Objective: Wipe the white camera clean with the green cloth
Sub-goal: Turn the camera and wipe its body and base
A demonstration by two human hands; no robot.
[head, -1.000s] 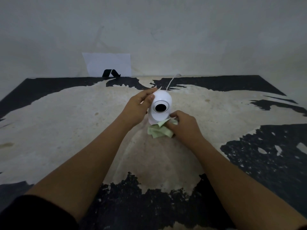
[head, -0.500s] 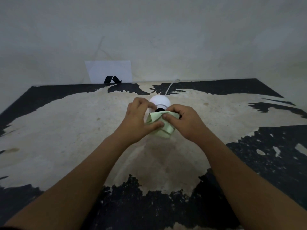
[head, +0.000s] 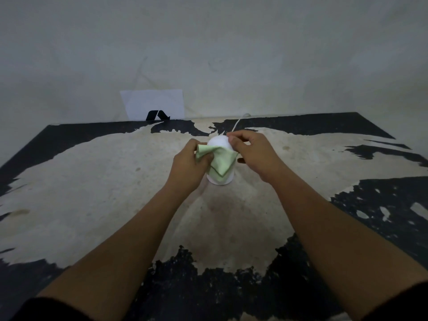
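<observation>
The white camera [head: 217, 143] stands upright in the middle of the worn table, its lens side covered by the green cloth [head: 220, 161]. My left hand [head: 190, 165] grips the cloth's left corner and presses it against the camera's front. My right hand [head: 252, 154] is closed around the camera's right side and top, fingertips on the dome. Only the dome and the base rim [head: 220, 181] of the camera show. A thin white cable [head: 238, 122] runs from behind the camera toward the wall.
The table [head: 92, 181] has a beige worn top with black patches along its edges. A white sheet of paper [head: 154, 104] with a black mark leans against the wall at the back left. The wall stands right behind the table's far edge.
The cloth went from lying beside the camera's base to draped over its front. My left hand took the cloth; my right hand shifted from the cloth to the camera's top right.
</observation>
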